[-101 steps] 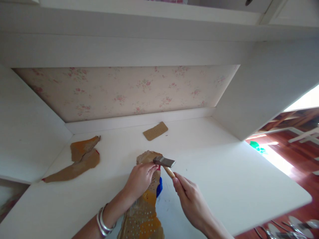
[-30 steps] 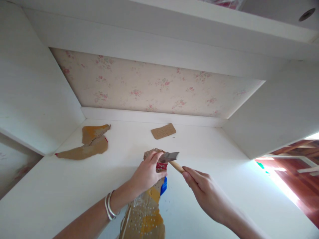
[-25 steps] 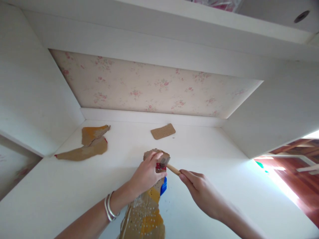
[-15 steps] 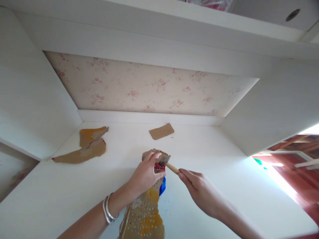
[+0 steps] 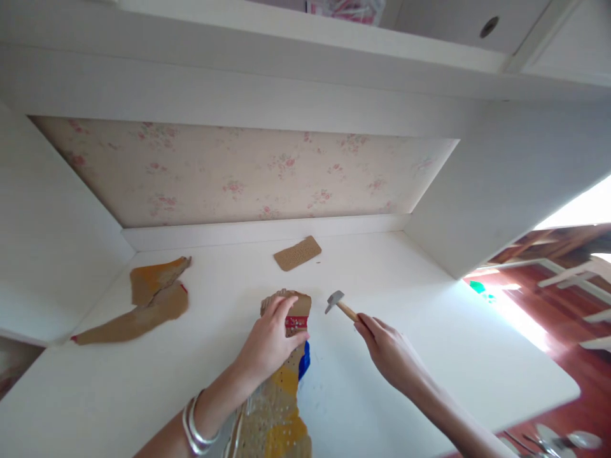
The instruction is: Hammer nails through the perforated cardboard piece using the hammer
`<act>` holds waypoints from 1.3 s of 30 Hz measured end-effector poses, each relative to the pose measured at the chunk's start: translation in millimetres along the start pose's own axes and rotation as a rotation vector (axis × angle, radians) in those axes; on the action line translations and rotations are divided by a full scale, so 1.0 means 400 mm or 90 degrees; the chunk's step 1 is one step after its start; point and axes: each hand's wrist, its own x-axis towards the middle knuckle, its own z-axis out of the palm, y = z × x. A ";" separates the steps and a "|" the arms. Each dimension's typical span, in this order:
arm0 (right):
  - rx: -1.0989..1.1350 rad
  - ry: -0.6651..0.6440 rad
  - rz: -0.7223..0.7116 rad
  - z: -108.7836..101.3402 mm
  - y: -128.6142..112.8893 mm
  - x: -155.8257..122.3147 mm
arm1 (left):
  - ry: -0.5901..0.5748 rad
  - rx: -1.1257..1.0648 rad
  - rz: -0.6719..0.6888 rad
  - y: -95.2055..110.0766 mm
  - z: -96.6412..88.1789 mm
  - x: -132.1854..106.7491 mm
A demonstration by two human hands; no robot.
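Note:
A long strip of torn cardboard (image 5: 274, 413) with orange, red and blue patches and rows of small dots lies on the white desk (image 5: 429, 343). My left hand (image 5: 270, 340), bangles on the wrist, presses down on the strip's far end, fingers bent over it. My right hand (image 5: 389, 346) grips the wooden handle of a small hammer (image 5: 337, 301). The metal head is lifted to the right of the cardboard, not touching it.
Two torn brown cardboard pieces (image 5: 143, 305) lie at the desk's left rear. A small dotted cardboard rectangle (image 5: 297, 252) sits near the floral back panel (image 5: 238, 172). White side walls and a shelf enclose the desk. Red wood floor shows at right.
The hammer head was down on the cardboard's end beside my left fingers; it has now swung up and to the right, off the cardboard. My left hand stayed on the strip.

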 end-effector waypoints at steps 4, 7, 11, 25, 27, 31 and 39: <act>-0.148 -0.016 0.019 0.084 0.063 -0.007 | -0.012 0.012 -0.006 -0.004 0.000 0.002; -0.167 -0.008 0.027 0.107 0.076 -0.009 | -0.017 0.015 -0.007 -0.003 -0.001 0.000; -0.177 -0.007 0.014 0.105 0.072 0.013 | -0.030 0.021 -0.017 0.011 -0.006 -0.003; -0.151 -0.130 -0.311 0.118 -0.112 0.200 | -0.035 0.020 -0.022 0.025 -0.008 -0.003; -0.160 -0.154 -0.331 0.134 -0.108 0.216 | -0.033 0.020 -0.018 0.024 -0.007 -0.004; -0.170 -0.170 -0.333 0.149 -0.107 0.218 | -0.026 0.011 -0.004 0.016 -0.005 -0.001; -0.056 -0.066 -0.195 0.081 -0.089 0.187 | 0.042 -0.133 -0.051 0.018 -0.024 0.015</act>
